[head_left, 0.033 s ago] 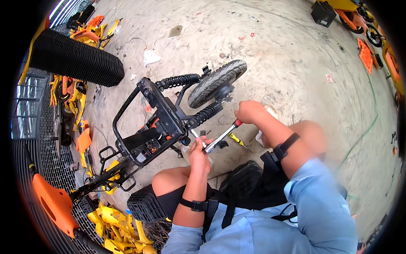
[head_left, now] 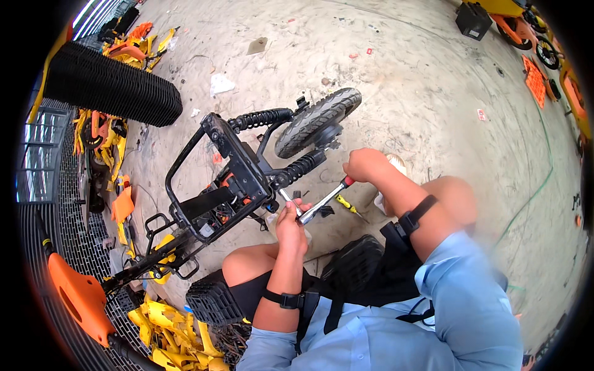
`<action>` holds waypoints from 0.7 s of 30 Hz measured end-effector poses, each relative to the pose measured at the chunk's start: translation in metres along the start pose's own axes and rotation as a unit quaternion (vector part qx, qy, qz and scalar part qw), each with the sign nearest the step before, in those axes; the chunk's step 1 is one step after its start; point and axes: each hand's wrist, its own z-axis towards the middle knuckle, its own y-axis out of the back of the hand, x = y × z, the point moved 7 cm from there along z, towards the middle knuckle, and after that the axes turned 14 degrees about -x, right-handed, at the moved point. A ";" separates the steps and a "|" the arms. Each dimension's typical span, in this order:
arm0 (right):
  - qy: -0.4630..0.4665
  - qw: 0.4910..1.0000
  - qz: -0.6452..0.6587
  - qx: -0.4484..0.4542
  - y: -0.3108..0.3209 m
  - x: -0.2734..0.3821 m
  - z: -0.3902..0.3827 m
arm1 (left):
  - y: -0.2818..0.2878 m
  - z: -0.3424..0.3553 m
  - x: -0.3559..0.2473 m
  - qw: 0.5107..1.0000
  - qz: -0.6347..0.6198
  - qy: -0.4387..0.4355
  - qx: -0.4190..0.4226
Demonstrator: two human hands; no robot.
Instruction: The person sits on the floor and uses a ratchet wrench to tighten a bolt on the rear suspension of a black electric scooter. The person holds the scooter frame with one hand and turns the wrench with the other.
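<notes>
gripping the ratchet (head_left: 325, 199) by its red handle (head_left: 348, 180) in the right hand (head_left: 366, 165); curling the left hand (head_left: 289, 226) around its head, with a silver shaft (head_left: 285, 195) toward the bike frame (head_left: 234, 148); near a yellow screwdriver (head_left: 346, 204) on the floor (head_left: 421, 93).

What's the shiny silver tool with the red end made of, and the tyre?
The tool looks like polished metal: its silver shaft gleams. Its solid-red end could be plastic or painted metal. The tyre seems rubber, dull dark grey with chunky tread.
</notes>
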 end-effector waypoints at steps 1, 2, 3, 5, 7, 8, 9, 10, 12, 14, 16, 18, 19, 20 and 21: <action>0.006 0.999 -0.023 0.025 0.001 0.001 -0.003 | 0.001 0.000 0.000 1.000 0.002 -0.002 0.001; 0.013 0.998 -0.046 0.052 0.002 0.003 -0.006 | 0.001 -0.001 -0.001 1.000 0.004 -0.004 0.000; 0.022 0.997 -0.056 0.055 0.006 0.005 -0.009 | 0.002 -0.001 -0.003 1.000 0.007 -0.007 -0.002; 0.037 0.995 -0.077 0.061 0.018 0.009 -0.016 | 0.002 -0.001 -0.004 1.000 0.014 -0.010 -0.005; 0.045 0.993 -0.073 0.078 0.032 0.011 -0.026 | 0.000 -0.002 -0.004 1.000 0.016 -0.005 -0.006; 0.050 0.993 -0.070 0.086 0.040 0.012 -0.032 | 0.000 -0.003 -0.005 1.000 0.018 -0.004 -0.007; 0.065 0.991 -0.066 0.092 0.046 0.014 -0.036 | 0.002 -0.002 -0.004 1.000 0.022 -0.006 -0.010; 0.080 0.990 -0.062 0.099 0.051 0.016 -0.040 | 0.004 0.001 -0.002 1.000 0.027 -0.007 -0.013; 0.117 0.987 -0.043 0.099 0.064 0.022 -0.053 | 0.007 0.006 0.003 0.999 0.029 -0.013 -0.013; 0.160 0.983 -0.012 0.087 0.080 0.029 -0.071 | 0.008 0.011 0.006 0.999 0.027 -0.023 -0.005; 0.203 0.975 0.046 0.084 0.090 0.035 -0.086 | 0.005 0.012 0.008 0.999 0.023 -0.023 -0.008; 0.234 0.962 0.105 0.094 0.102 0.042 -0.102 | 0.004 0.009 0.006 0.999 0.023 -0.028 -0.013; 0.243 0.955 0.134 0.106 0.108 0.047 -0.110 | 0.003 0.007 0.005 0.999 0.025 -0.030 -0.016; 0.252 0.947 0.163 0.117 0.112 0.053 -0.117 | 0.003 0.006 0.003 0.999 0.026 -0.033 -0.018; 0.281 0.933 0.189 0.123 0.114 0.058 -0.123 | 0.004 0.007 0.003 0.999 0.029 -0.037 -0.020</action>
